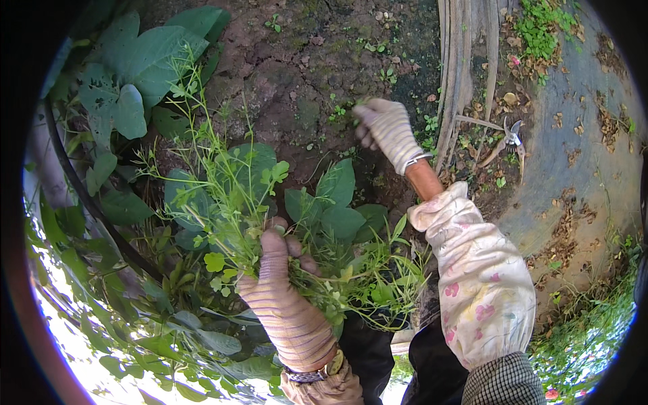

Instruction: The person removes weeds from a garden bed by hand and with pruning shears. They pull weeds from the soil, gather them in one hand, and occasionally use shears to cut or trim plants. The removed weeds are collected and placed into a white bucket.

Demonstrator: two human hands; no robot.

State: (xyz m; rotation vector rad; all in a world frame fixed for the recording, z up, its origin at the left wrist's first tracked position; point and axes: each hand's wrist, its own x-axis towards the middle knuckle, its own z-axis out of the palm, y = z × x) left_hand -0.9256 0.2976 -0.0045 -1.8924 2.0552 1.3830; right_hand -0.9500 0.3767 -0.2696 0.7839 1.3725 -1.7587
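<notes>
Both hands wear striped knit gloves. My left hand (283, 283), at the lower middle, is closed around a large bunch of uprooted-looking green weeds (223, 187) whose stems spread out on both sides of it. My right hand (377, 124) reaches over the dark soil (314, 66) near small seedlings (336, 112). It is blurred, its fingers are curled, and a bit of green shows at the fingertips, too unclear to name. A pair of pruning shears (511, 139) lies on the ground right of my right hand, blades upward in the view.
Broad-leaved plants (152, 61) and a black hose (86, 197) fill the left side. Weathered wooden strips (455, 66) edge the soil at right. Beyond lies a grey sheet (572, 167) strewn with dry leaves.
</notes>
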